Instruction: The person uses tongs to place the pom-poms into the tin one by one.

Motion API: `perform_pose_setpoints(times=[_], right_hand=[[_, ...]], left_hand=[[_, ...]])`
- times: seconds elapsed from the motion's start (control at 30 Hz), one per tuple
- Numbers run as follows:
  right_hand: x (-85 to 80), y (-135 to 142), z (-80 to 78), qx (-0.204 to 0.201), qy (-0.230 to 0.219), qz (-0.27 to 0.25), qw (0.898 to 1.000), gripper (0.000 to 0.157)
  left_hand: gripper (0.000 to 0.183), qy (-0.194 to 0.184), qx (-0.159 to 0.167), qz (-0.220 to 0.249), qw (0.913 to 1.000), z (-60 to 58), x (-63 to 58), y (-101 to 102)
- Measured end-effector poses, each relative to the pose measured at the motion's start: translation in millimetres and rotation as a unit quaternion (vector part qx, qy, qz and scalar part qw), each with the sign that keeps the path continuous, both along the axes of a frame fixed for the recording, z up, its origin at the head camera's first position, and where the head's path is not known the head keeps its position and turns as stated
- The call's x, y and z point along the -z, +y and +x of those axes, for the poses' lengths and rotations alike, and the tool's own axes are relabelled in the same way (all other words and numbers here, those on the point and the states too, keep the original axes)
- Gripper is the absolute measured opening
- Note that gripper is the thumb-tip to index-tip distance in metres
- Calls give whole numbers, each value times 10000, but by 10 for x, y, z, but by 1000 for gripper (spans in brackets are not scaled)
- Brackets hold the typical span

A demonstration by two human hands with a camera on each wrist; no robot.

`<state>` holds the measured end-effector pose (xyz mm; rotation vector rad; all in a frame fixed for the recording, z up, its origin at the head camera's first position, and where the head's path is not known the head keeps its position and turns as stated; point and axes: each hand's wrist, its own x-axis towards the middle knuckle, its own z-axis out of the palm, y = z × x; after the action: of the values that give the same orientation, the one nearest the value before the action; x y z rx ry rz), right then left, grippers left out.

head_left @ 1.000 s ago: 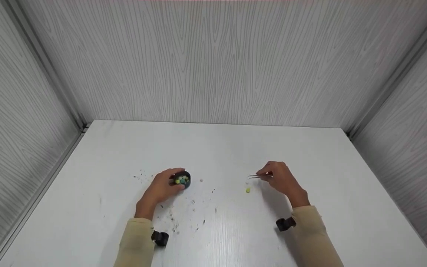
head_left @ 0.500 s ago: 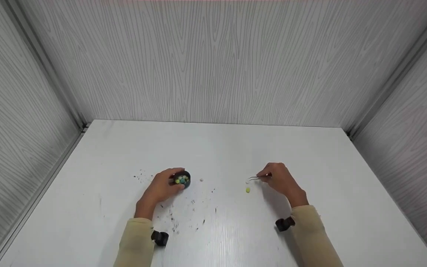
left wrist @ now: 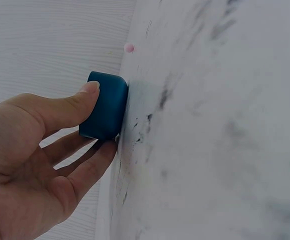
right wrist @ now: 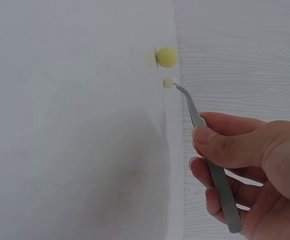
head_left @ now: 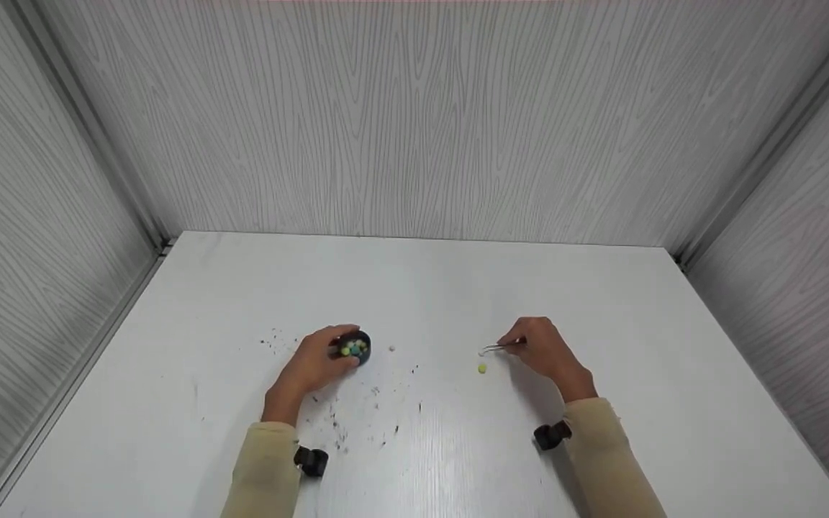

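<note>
My left hand [head_left: 316, 361] grips a small round dark-teal container [left wrist: 106, 106] between thumb and fingers, and it stands on the table. Several small balls [head_left: 355, 348], yellow, pale and teal, lie inside it in the head view. With thumb and fingertips, my right hand [head_left: 545, 350] pinches metal tweezers [right wrist: 219, 180] whose bent tips point away from the hand. Those tips are at a small white ball [right wrist: 169, 82] on the table; whether they clasp it I cannot tell. Beside it lies a larger yellow ball [right wrist: 166, 57].
A small pink ball [left wrist: 129, 48] lies on the white table [head_left: 414, 288], just right of the container. Dark crumbs and smudges [head_left: 335, 428] are scattered around the left forearm. Grey wood-grain panels [head_left: 414, 122] enclose the table at the back and sides.
My right hand has shifted slightly down, and the tweezers' tips have lowered to the small white ball. My left hand and the container have stayed in place.
</note>
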<state>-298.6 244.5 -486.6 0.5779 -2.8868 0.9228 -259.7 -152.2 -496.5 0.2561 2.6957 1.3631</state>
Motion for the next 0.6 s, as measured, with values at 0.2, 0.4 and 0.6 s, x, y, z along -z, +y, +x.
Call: perform_pose_setpoints(times=[0.2, 0.4, 0.6], right_hand=[[-57, -17, 19, -79, 28, -100, 9999, 17], [-137, -77, 41, -207, 139, -208, 9995, 19], [-170, -177, 38, -405, 263, -219, 9986, 18]], left_hand=[[56, 32, 24, -82, 10000, -8, 8, -7], [56, 43, 15, -110, 9999, -13, 2, -8], [56, -14, -7, -103, 9999, -8, -5, -5]])
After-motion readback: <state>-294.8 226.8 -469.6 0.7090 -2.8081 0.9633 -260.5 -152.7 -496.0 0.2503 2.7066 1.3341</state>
